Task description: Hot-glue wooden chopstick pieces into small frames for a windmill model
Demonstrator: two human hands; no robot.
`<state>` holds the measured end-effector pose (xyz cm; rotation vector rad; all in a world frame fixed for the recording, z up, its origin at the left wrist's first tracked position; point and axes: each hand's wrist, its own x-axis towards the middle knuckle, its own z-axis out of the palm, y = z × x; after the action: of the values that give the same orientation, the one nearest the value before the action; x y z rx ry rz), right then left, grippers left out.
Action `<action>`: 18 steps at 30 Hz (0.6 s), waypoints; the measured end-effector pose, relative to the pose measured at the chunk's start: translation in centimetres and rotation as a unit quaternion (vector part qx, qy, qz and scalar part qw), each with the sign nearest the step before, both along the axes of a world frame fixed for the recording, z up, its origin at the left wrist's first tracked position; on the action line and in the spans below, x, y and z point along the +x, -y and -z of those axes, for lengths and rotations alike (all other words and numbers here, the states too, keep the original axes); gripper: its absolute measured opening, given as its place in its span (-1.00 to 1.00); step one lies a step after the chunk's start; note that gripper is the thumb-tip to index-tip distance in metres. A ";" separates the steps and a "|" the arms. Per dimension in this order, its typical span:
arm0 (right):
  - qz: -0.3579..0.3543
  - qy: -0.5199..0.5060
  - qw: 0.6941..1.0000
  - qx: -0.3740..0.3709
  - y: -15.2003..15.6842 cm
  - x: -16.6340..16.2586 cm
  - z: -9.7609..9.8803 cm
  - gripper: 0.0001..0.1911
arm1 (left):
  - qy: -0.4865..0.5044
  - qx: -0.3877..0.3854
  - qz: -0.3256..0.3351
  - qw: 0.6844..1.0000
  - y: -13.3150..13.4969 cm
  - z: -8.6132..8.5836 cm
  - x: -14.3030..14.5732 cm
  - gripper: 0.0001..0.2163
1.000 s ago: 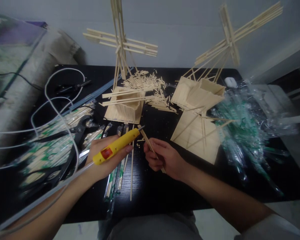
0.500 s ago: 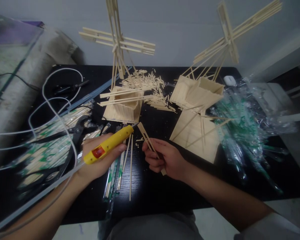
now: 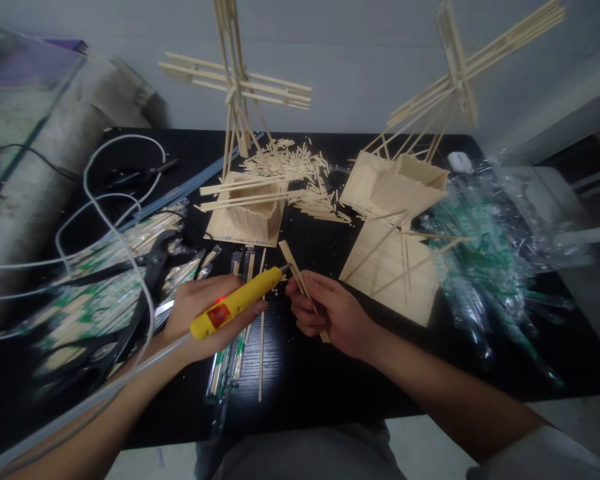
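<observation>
My left hand (image 3: pixel 200 319) is wrapped round a yellow hot-wire tool (image 3: pixel 235 303) with a red switch and a white cord trailing to the left. Its metal tip touches a pair of joined wooden chopsticks (image 3: pixel 294 269) just above my fingers. My right hand (image 3: pixel 330 313) is closed on those chopsticks, which slant up to the left. Both hands hover over the black table (image 3: pixel 305 380), in front of a small box of sticks (image 3: pixel 247 210).
Two chopstick windmill models (image 3: pixel 237 87) (image 3: pixel 455 73) stand at the back, with a heap of cut stick pieces (image 3: pixel 300 173) between them. A flat stick panel (image 3: pixel 395 273) lies right of my hands. Wrapped chopsticks, black pliers (image 3: pixel 145 267) and cables cover the left; plastic wrappers (image 3: pixel 485 260) the right.
My left hand swung the yellow tool away to the left, then brought it back right so its tip meets the chopsticks. My right hand barely moved.
</observation>
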<state>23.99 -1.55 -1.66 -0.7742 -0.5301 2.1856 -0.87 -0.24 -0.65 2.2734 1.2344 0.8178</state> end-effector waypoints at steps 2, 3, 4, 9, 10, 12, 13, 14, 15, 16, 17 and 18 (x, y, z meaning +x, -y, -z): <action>-0.004 0.009 1.000 0.002 0.0 0.0 -0.1 -0.70 | -0.002 -0.009 -0.008 1.000 0.1 0.0 0.0 -0.61; -0.004 0.012 1.000 0.003 0.0 0.0 -0.1 -0.69 | -0.001 -0.010 -0.012 1.000 0.1 0.0 0.0 -0.62; -0.004 0.014 1.000 0.003 0.0 -0.1 -0.1 -0.67 | 0.002 -0.010 -0.015 1.000 0.1 0.0 0.0 -0.62; -0.004 0.016 1.000 0.013 0.1 -0.1 -0.2 -0.65 | 0.019 0.006 -0.018 1.000 0.3 0.0 0.2 -0.63; -0.005 0.016 1.000 0.015 0.1 -0.1 -0.2 -0.65 | 0.020 0.005 -0.018 1.000 0.3 -0.1 0.2 -0.63; -0.004 0.013 1.000 0.019 0.1 0.0 -0.1 -0.64 | 0.018 -0.003 -0.025 1.000 0.5 -0.2 0.3 -0.62; -0.003 0.012 1.000 0.020 0.1 0.0 -0.1 -0.63 | 0.017 -0.008 -0.029 0.999 0.6 -0.4 0.4 -0.63; -0.002 0.010 1.000 0.022 0.1 0.0 -0.1 -0.62 | 0.016 -0.014 -0.033 0.999 0.7 -0.5 0.4 -0.63; 0.000 0.011 1.000 0.025 0.1 -0.1 0.0 -0.61 | 0.016 -0.020 -0.038 0.999 0.7 -0.6 0.4 -0.63; 0.002 0.013 1.000 0.029 0.1 -0.1 0.0 -0.60 | 0.015 -0.024 -0.042 0.999 0.8 -0.7 0.5 -0.63; 0.005 0.017 0.999 0.032 0.1 -0.1 0.0 -0.59 | 0.016 -0.026 -0.044 0.999 0.9 -0.7 0.5 -0.63; 0.007 0.023 0.999 0.036 0.1 -0.1 0.0 -0.59 | 0.017 -0.028 -0.046 0.998 0.9 -0.8 0.5 -0.62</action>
<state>23.85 -1.66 -1.65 -0.7880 -0.6205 2.1282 -0.37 -1.14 0.12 2.1644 1.3374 0.8409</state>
